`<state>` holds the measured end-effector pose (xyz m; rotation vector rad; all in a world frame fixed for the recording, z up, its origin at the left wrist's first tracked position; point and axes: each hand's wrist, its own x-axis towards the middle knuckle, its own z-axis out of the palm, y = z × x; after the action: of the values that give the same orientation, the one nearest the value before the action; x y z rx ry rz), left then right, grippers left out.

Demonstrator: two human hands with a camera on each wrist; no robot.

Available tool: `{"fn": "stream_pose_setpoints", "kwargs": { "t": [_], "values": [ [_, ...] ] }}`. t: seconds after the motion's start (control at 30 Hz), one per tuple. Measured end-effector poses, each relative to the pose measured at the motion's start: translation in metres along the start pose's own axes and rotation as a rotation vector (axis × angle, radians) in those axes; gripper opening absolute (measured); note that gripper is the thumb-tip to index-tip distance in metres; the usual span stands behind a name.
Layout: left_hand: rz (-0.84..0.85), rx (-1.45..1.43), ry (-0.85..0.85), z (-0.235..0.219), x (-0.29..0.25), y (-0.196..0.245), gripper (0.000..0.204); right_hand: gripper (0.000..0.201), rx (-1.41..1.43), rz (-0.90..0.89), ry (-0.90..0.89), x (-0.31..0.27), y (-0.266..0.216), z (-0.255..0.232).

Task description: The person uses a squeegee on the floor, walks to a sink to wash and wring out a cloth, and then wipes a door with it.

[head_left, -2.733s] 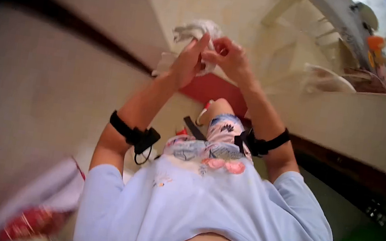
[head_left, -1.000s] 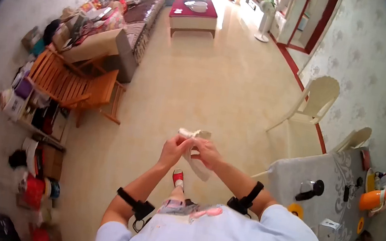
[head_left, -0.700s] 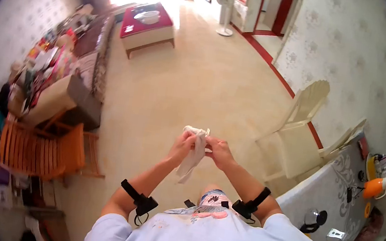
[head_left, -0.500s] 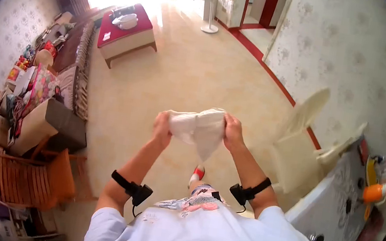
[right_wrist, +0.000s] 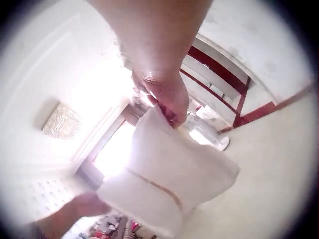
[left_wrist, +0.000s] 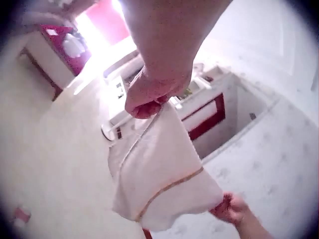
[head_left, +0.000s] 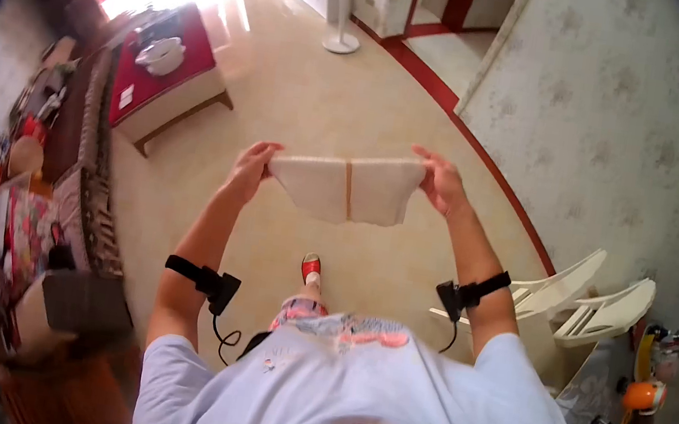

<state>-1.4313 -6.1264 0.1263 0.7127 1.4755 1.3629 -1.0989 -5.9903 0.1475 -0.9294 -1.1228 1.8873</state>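
Observation:
Between the two hands a white cloth (head_left: 308, 186) with one tan stripe down its middle is spread out and hangs in front of the body. My left hand (head_left: 253, 170) pinches its upper left corner; my right hand (head_left: 444, 187) grips the opposite upper corner. The left wrist view has the cloth (left_wrist: 154, 164) hanging from the curled fingers of the left hand (left_wrist: 155, 92), with its lower edge loose. Seen from the right wrist, the cloth (right_wrist: 189, 169) drops from the right hand (right_wrist: 169, 97), whose fingertips are partly hidden.
A red-topped coffee table (head_left: 145, 85) bearing a white pot (head_left: 162, 55) stands ahead left, beside the sofa (head_left: 81, 167). Further off is a standing fan (head_left: 344, 4). Cream chairs (head_left: 616, 313) and a table with an orange kettle (head_left: 643, 396) stand at the right.
The cloth went from bunched between close hands to spread wide, as the hands moved apart and up. The view swung right, from a doorway area into the living room.

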Motion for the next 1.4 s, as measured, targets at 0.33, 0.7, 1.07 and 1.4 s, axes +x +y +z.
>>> {"fn": "stream_pose_setpoints", "kwargs": {
  "t": [0.33, 0.7, 1.07, 1.4],
  "values": [
    [0.335, 0.538, -0.513, 0.077, 0.284, 0.101, 0.031, 0.023, -0.905, -0.188, 0.309, 0.210, -0.100, -0.069],
    [0.128, -0.526, -0.369, 0.375, 0.580, 0.229, 0.023, 0.040, 0.161, -0.622, 0.074, 0.563, -0.324, -0.084],
    [0.229, -0.500, -0.505, 0.534, 0.886, 0.263, 0.017, 0.025, 0.484, -0.659, 0.137, 0.916, -0.370, -0.183],
    [0.442, -0.005, -0.425, 0.755, 1.191, 0.280, 0.025, 0.012, -2.037, -0.958, 0.731, 1.196, -0.481, -0.429]
  ]
}}
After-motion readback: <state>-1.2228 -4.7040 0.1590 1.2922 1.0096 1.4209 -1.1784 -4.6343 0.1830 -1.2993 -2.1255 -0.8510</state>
